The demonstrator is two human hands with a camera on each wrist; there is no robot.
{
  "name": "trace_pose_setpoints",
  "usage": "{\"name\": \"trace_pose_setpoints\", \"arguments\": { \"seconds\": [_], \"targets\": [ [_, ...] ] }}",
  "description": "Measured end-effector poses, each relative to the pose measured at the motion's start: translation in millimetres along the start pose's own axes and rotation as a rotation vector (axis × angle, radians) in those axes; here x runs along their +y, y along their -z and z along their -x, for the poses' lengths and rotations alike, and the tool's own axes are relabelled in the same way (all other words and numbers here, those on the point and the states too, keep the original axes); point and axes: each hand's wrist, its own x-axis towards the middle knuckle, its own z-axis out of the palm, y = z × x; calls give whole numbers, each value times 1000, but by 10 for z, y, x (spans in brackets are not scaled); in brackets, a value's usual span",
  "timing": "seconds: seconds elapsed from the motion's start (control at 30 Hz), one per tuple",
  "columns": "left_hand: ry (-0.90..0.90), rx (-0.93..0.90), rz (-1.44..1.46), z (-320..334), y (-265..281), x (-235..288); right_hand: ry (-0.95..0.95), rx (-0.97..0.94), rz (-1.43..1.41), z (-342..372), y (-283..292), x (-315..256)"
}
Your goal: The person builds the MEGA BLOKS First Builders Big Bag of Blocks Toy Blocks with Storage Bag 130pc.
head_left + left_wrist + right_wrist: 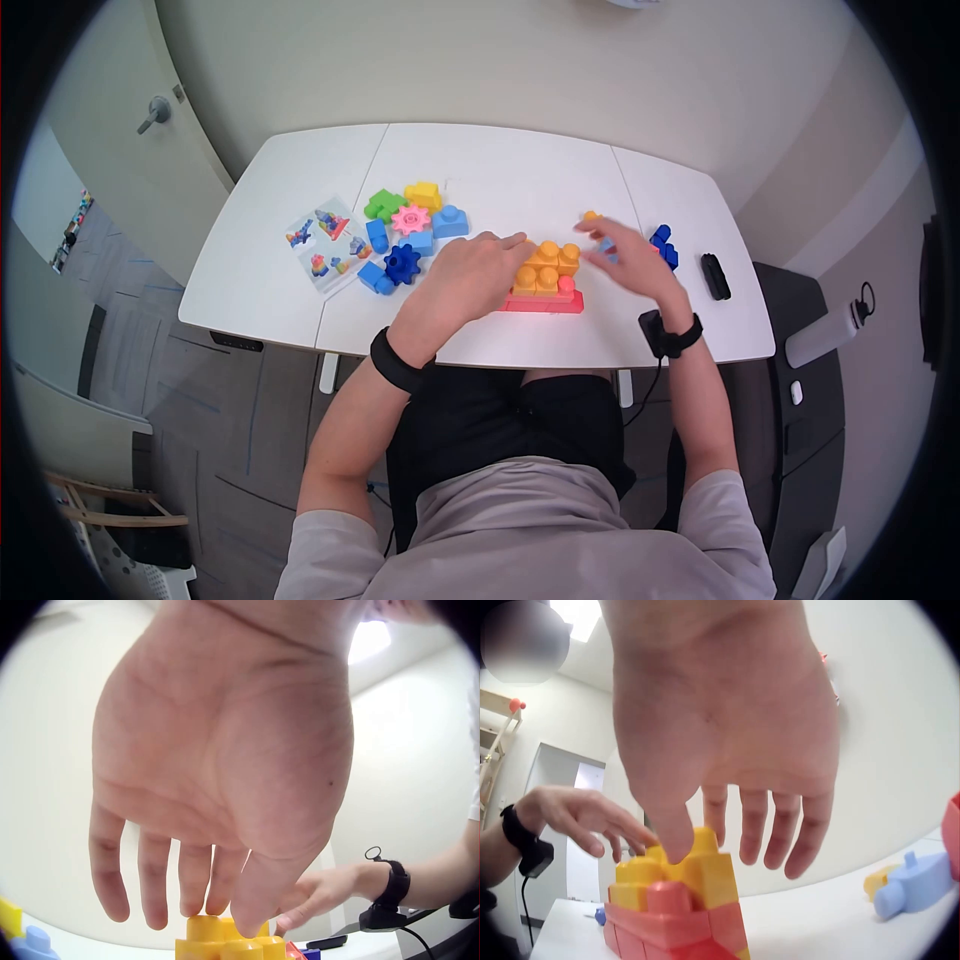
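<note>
- The block build stands near the front edge of the white table [250, 290], between the 2 hands: orange-yellow blocks [546, 270] sit on top of a red base [540, 303].
- The left hand [465, 275] reaches over the build from its left side, palm down. Its grip is open, fingers extended, with fingertips at the top of the orange-yellow blocks; whether they press on them, I cannot tell.
- The right hand [630, 262] hovers just beside the build on its right. Its grip is open too, fingers apart, holding nothing, thumb towards the blocks.
- Left of the build lie a green block [384, 205], a yellow block [424, 194], a pink gear [411, 219], a dark blue gear [402, 264] and 4 lighter blue blocks [450, 221].
- A picture sheet [328, 240] lies beside them, further left.
- Dark blue pieces [665, 247] lie just beyond the right hand, with a black case [716, 277] further right.
- A bottle [822, 338] lies on the dark cabinet [815, 400], right of the table.
</note>
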Motion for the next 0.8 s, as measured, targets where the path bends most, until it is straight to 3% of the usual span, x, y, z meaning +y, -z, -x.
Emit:
{"name": "trace_pose_setpoints", "arguments": {
  "seconds": [0.13,0.23,0.4,0.73,0.8],
  "targets": [
    [21,32,28,21,110,-6,-157,48,75,-291,200,483],
    [44,-99,13,5,174,26,-258,-7,208,-482,262,809],
    [0,50,-9,38,29,-2,-443,-143,415,-683,94,1103],
    [-66,123,28,36,115,-43,-491,-127,601,-777,-204,968],
    [6,93,20,14,231,-10,-384,30,380,-769,-132,880]
  ]
}}
